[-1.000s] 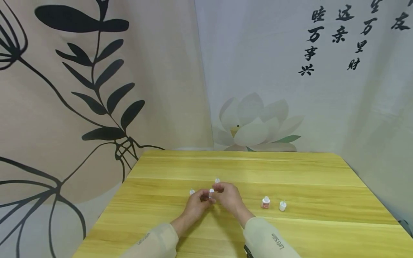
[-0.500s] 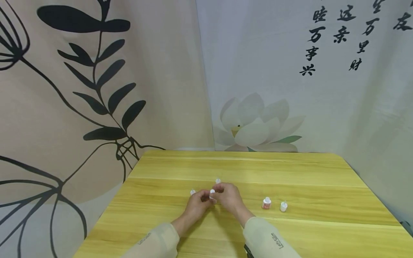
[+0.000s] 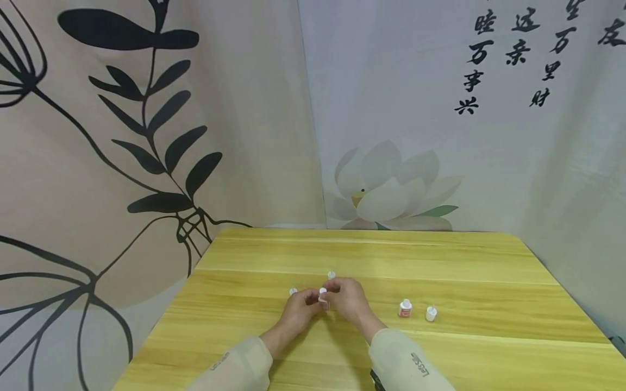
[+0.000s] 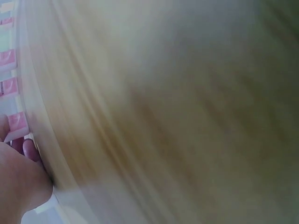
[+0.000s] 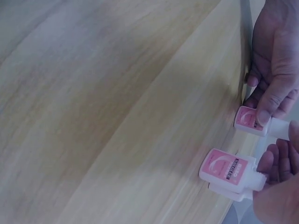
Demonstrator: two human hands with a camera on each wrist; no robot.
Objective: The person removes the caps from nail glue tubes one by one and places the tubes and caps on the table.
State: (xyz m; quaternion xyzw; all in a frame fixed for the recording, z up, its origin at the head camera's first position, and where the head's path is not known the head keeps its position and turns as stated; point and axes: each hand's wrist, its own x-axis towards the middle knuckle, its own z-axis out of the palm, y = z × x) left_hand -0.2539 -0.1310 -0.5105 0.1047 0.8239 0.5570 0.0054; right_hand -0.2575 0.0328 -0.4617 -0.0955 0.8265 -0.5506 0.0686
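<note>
Both hands meet at a small white bottle point(image 3: 323, 296) with a pink label and a white top, over the middle of the table. My left hand point(image 3: 296, 313) pinches the bottle's body, its thumb lying across the pink label point(image 5: 247, 117) in the right wrist view. The fingers of my right hand point(image 3: 348, 300) grip the white cap point(image 5: 279, 128) at the bottle's other end. In the left wrist view, the left hand point(image 4: 23, 179) shows at the left edge, next to the pink-labelled bottle point(image 4: 17, 122).
A bottle with a reddish label point(image 3: 405, 308) stands to the right, beside a small white container point(image 3: 431, 314) with a thin tip. Similar white tops show behind the hands, one at the left point(image 3: 293, 291) and one further back point(image 3: 331, 275). A printed curtain point(image 3: 264, 108) hangs behind the wooden table point(image 3: 489, 260).
The two hands keep nearly the same pose on the bottle and cap. The whole head view has drifted slightly, so everything sits a little further right.
</note>
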